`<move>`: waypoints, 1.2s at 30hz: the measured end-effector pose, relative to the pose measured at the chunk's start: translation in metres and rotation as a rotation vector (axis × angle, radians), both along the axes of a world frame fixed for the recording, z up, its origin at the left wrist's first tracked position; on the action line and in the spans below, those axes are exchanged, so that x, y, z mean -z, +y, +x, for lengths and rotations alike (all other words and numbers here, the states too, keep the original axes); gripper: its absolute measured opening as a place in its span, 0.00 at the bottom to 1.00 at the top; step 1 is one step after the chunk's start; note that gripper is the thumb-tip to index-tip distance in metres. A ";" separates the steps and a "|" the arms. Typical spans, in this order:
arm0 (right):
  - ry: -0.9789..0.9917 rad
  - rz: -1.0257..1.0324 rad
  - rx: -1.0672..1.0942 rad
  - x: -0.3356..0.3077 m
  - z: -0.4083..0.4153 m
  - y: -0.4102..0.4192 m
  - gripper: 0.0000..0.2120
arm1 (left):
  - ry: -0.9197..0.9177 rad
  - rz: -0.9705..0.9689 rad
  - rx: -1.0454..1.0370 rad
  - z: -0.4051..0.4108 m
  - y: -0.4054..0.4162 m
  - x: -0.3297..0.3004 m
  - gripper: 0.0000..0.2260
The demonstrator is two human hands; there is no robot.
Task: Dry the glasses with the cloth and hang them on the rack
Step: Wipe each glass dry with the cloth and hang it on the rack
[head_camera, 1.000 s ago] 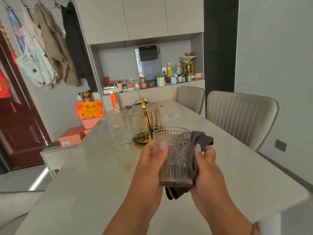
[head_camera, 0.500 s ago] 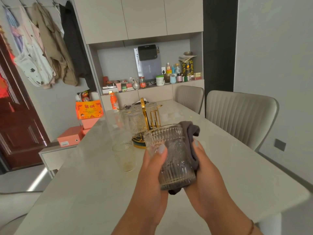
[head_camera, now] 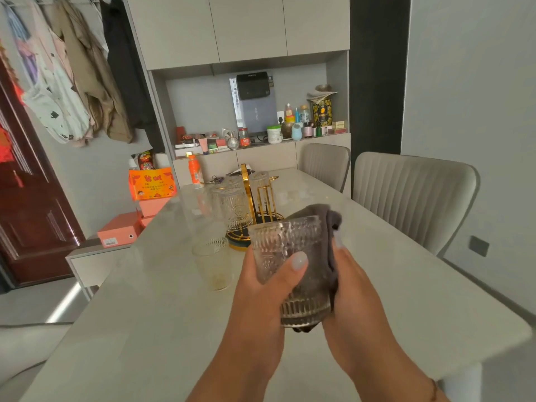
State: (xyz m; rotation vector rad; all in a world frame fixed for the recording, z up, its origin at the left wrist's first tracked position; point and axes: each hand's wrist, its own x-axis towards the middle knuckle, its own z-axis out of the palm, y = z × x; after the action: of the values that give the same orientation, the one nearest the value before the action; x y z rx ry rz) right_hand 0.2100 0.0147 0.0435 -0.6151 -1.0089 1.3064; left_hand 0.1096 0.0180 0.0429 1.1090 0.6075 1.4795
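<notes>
Roughly mid-table (head_camera: pixel 139 329), bare room near its left edge; one loose glass (head_camera: pixel 214 264), then gold rack (head_camera: pixel 255 204) with three glasses hung. Left hand (head_camera: pixel 261 288) grips one glass (head_camera: pixel 290 256) above table; right hand (head_camera: pixel 352 294) presses cloth (head_camera: pixel 324 224) against it.

Pale table (head_camera: pixel 150 329) — gold rack (head_camera: pixel 255 210) w/ glasses, loose glass (head_camera: pixel 213 265) beside it, orange bottle (head_camera: pixel 195 171) at far end.

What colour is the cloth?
Dark grey; the cloth shows in the head view, behind the glass.
</notes>
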 end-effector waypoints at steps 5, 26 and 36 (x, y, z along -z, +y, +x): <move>0.101 -0.049 -0.009 0.007 -0.004 0.003 0.21 | -0.023 -0.081 -0.135 -0.002 0.005 0.000 0.41; -0.127 -0.067 0.564 -0.037 0.046 0.030 0.11 | 0.362 -0.108 0.014 -0.037 -0.001 0.013 0.28; -1.175 0.389 -0.230 -0.026 0.066 0.054 0.10 | 0.569 0.025 -0.002 -0.045 0.001 0.003 0.24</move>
State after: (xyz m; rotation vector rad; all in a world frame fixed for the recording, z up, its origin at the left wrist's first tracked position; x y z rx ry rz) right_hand 0.2757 0.0683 0.0698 -0.9993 -2.2761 0.8199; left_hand 0.0648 0.0191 0.0403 1.5633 0.9795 1.1672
